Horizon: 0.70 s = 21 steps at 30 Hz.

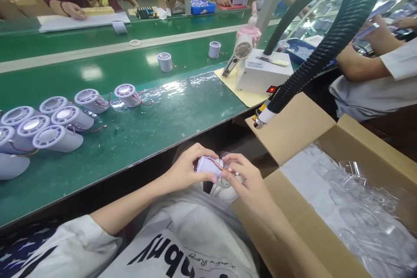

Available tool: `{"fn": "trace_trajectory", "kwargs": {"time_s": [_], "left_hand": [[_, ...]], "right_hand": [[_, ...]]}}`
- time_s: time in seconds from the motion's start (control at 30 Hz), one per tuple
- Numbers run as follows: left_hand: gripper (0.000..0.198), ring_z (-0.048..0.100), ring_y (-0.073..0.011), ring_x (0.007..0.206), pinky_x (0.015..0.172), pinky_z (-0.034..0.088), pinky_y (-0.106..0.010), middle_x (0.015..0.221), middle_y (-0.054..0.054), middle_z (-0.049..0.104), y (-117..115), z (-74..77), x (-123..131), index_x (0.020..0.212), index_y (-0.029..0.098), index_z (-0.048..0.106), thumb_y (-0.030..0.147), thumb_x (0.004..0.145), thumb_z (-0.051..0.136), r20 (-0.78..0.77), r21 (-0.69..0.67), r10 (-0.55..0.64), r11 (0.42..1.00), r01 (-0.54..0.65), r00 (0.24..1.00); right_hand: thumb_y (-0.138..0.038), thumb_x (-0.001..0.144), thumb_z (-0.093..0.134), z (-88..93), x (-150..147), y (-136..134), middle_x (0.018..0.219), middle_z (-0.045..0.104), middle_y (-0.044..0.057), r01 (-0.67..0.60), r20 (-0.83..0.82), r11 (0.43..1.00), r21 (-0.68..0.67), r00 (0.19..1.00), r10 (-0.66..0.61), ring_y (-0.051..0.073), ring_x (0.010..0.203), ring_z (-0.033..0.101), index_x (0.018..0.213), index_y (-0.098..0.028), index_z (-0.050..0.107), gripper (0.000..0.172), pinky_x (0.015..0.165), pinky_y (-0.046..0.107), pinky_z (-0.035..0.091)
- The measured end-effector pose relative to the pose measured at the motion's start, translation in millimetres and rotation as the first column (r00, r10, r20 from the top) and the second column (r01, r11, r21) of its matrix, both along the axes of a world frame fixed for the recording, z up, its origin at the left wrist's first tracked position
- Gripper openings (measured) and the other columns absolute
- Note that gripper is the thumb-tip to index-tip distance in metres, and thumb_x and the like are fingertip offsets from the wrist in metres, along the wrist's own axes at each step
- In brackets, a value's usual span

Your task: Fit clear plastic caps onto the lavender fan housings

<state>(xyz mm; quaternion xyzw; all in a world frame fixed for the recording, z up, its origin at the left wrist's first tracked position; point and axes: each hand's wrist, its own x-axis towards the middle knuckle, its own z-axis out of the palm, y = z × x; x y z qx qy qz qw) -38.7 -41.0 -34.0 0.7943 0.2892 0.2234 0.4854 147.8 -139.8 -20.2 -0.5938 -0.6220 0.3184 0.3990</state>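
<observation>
Over my lap, my left hand [189, 167] is closed around a lavender plastic cylinder [206, 166], thumb below and fingers above. Thin red and dark wires [215, 163] run along its side toward my right hand [243, 176]. The fingertips of that hand are pinched at the wire ends, beside the cylinder's right end. Just under them shows a round, ribbed, greyish part [224, 181]; whether it is joined to the cylinder, I cannot tell. My right palm hides part of what lies behind it.
Several similar lavender cylinders [58, 138] with wires stand on the green bench [182, 108]. A white box-shaped unit [265, 71] and dark corrugated hose [325, 52] rise at right. An open carton [293, 208] holds clear plastic parts [365, 208]. Other people work across the bench and at right.
</observation>
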Motion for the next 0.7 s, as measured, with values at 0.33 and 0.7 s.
{"fn": "trace_trajectory", "kwargs": {"time_s": [0.33, 0.7], "left_hand": [[0.073, 0.062, -0.0267, 0.114, 0.098, 0.051, -0.041, 0.128, -0.011, 0.063, -1, -9.6, -5, 0.133, 0.024, 0.057, 0.035, 0.066, 0.085, 0.105, -0.268, -0.152, 0.947, 0.176, 0.983], [0.078, 0.063, -0.0257, 0.115, 0.095, 0.052, -0.034, 0.134, -0.012, 0.061, -3, -0.9, -10, 0.137, 0.024, 0.054, 0.03, 0.067, 0.086, 0.188, -0.415, -0.165, 0.88, 0.231, 0.968]], "right_hand": [[-0.033, 0.089, 0.067, -8.2, 12, 2, 0.108, 0.07, 0.006, 0.039, -0.369, 0.998, -0.045, 0.928, -0.053, 0.025, 0.104, 0.065, 0.075, -0.023, 0.073, 0.018, 0.085, 0.033, 0.053], [-0.028, 0.086, 0.075, -14.9, 18, -16, 0.132, 0.061, 0.002, -0.141, -0.281, 0.989, -0.044, 0.952, 0.124, 0.025, 0.116, 0.061, 0.119, -0.033, 0.062, 0.036, 0.098, 0.038, 0.051]]}}
